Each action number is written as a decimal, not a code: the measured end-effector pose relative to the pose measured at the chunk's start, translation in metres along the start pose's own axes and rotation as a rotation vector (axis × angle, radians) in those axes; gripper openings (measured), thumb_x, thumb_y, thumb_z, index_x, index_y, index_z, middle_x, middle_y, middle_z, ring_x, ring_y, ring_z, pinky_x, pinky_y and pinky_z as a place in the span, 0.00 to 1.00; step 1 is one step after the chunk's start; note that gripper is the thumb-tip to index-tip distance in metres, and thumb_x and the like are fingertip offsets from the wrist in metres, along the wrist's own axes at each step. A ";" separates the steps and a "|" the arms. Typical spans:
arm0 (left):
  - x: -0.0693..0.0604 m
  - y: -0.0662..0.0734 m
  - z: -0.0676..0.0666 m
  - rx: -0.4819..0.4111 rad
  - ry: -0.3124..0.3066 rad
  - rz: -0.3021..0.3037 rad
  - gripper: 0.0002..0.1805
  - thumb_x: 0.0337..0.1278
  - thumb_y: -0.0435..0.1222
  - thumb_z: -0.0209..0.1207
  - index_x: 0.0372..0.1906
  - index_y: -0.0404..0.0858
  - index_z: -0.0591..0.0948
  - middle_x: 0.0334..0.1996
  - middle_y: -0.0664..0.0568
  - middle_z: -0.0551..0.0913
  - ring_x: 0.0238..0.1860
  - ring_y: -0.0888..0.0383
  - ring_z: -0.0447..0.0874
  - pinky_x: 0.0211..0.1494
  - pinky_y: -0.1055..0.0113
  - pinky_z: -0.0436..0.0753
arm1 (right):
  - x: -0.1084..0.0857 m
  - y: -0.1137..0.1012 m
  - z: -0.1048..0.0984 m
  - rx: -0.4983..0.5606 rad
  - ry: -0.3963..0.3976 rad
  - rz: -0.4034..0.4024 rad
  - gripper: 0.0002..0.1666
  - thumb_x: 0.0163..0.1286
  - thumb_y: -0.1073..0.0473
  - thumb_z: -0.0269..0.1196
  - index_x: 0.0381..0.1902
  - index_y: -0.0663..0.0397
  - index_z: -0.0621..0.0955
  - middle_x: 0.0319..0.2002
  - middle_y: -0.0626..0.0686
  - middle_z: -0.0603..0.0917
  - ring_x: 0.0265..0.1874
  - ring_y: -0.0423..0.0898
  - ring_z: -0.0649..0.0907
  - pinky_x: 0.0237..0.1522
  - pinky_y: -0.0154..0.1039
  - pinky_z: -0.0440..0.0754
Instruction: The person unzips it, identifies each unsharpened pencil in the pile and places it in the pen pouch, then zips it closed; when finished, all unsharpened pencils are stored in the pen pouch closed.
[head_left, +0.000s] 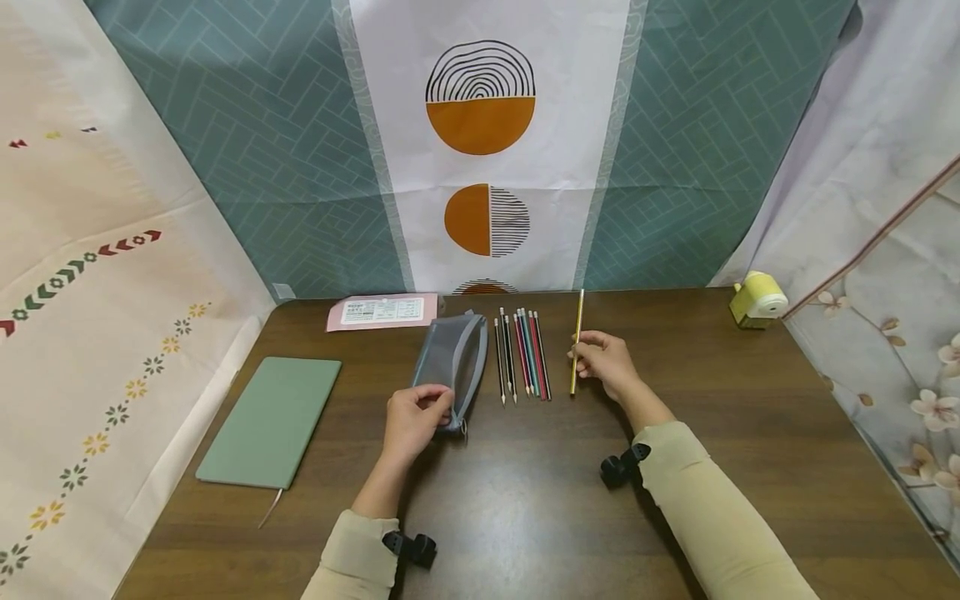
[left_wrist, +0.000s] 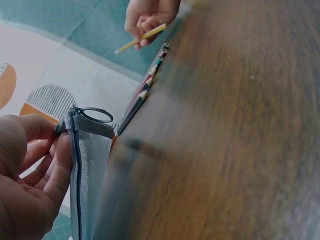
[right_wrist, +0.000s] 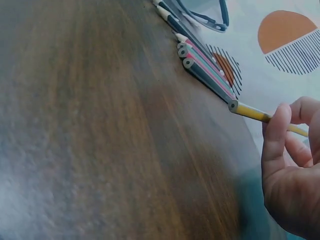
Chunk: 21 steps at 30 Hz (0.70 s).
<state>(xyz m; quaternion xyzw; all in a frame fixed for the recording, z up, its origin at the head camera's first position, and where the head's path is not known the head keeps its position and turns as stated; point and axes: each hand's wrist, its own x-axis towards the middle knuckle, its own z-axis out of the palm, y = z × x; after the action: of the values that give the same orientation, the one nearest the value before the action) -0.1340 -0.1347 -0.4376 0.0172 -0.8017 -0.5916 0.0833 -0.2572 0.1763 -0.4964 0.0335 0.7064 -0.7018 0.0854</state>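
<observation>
My left hand pinches the near end of a grey zippered pencil case, whose zip side gapes toward the right. In the left wrist view, the thumb and fingers hold its corner beside the zip's ring pull. My right hand pinches a yellow pencil between thumb and fingers, its length pointing away from me. The right wrist view shows the blunt, unsharpened end of this yellow pencil. Between the hands, several dark, red and green pencils lie side by side on the table, just right of the case.
A green notebook with a ribbon lies at the left. Behind the case is a pink packet with a white label. A yellow-green pencil sharpener stands at the back right of the wooden table, against the hanging cloth.
</observation>
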 end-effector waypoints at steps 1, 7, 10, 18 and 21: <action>0.000 0.001 0.000 0.002 -0.003 0.000 0.04 0.58 0.22 0.65 0.35 0.21 0.86 0.25 0.34 0.86 0.23 0.48 0.86 0.30 0.60 0.89 | 0.000 0.000 0.000 0.004 -0.001 0.004 0.23 0.76 0.64 0.57 0.62 0.76 0.72 0.32 0.53 0.86 0.17 0.35 0.78 0.22 0.25 0.80; 0.004 -0.008 0.003 0.016 0.003 -0.024 0.04 0.58 0.22 0.65 0.35 0.21 0.86 0.25 0.35 0.85 0.22 0.52 0.85 0.28 0.66 0.88 | -0.002 -0.001 0.005 -0.005 0.003 0.022 0.27 0.78 0.56 0.58 0.59 0.78 0.75 0.38 0.59 0.84 0.19 0.35 0.80 0.24 0.26 0.83; 0.010 -0.024 0.005 0.009 0.014 -0.034 0.04 0.59 0.23 0.65 0.35 0.23 0.87 0.24 0.38 0.86 0.21 0.57 0.84 0.27 0.71 0.86 | -0.003 0.000 0.008 -0.039 0.013 0.032 0.26 0.78 0.56 0.59 0.60 0.77 0.76 0.40 0.59 0.84 0.20 0.35 0.81 0.25 0.26 0.83; 0.015 -0.045 0.006 -0.015 0.016 -0.020 0.04 0.59 0.27 0.68 0.36 0.28 0.89 0.25 0.42 0.87 0.21 0.62 0.83 0.26 0.72 0.86 | -0.003 0.000 0.012 -0.077 0.018 0.044 0.27 0.75 0.58 0.63 0.63 0.72 0.75 0.43 0.60 0.88 0.25 0.37 0.83 0.28 0.29 0.84; 0.015 -0.045 0.005 -0.020 0.010 -0.014 0.04 0.59 0.27 0.68 0.35 0.28 0.88 0.24 0.42 0.87 0.21 0.61 0.83 0.26 0.72 0.86 | -0.004 -0.001 0.015 -0.067 0.000 0.052 0.26 0.75 0.59 0.63 0.62 0.73 0.76 0.46 0.63 0.87 0.26 0.38 0.84 0.31 0.31 0.86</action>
<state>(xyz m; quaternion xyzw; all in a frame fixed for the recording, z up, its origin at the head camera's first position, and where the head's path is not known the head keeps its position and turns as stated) -0.1528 -0.1449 -0.4800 0.0247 -0.7952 -0.6001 0.0833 -0.2520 0.1614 -0.4948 0.0491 0.7284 -0.6754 0.1046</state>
